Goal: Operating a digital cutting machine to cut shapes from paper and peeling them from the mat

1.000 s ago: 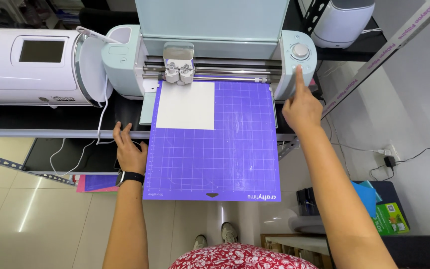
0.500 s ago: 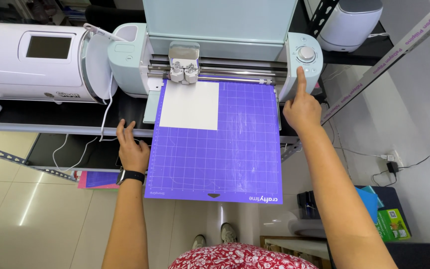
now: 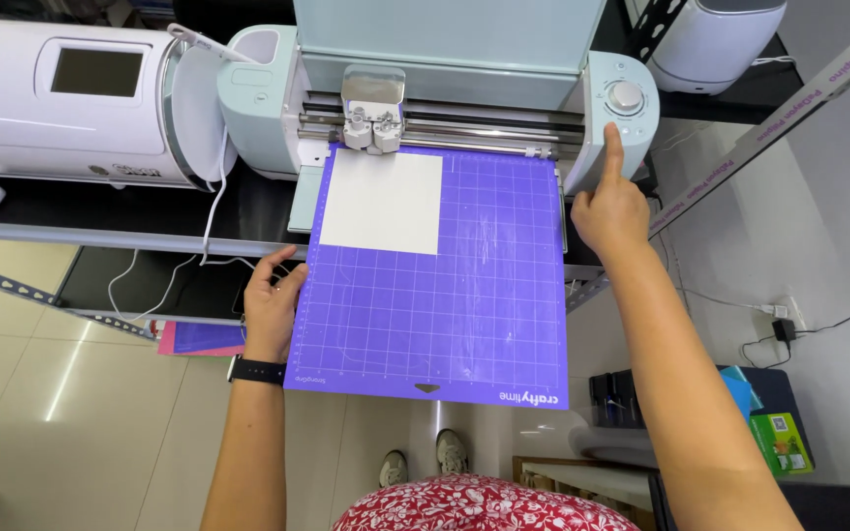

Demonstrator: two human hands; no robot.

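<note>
Since the earlier frames the right hand (image 3: 610,208) has slid up the side panel, so its forefinger (image 3: 612,147) now points at the small buttons just under the round dial (image 3: 627,95), while the left hand (image 3: 273,300) has kept its place at the mat's left edge. That purple cutting mat (image 3: 435,275) lies flat, its far edge tucked under the roller bar of the pale green cutting machine (image 3: 445,88), its near edge hanging out past the shelf over the floor; a white square sheet (image 3: 382,202) sits in its top left corner, just below the blade carriage (image 3: 374,120). To do this well, I judge the mat needs to stay square to the rollers and level, so the left hand should support lightly without pushing sideways, and the button press should be short and straight. On the right hand only the forefinger is stretched out, the others curled into the palm; whether the tip actually touches a button I cannot tell. The left hand's fingers are loosely bent, thumb on top of the mat's edge, and appear to pinch it gently; a dark wristband (image 3: 256,371) circles the wrist. Left of the cutter stands a larger white machine (image 3: 71,98) with a white cable (image 3: 211,211) trailing down.
</note>
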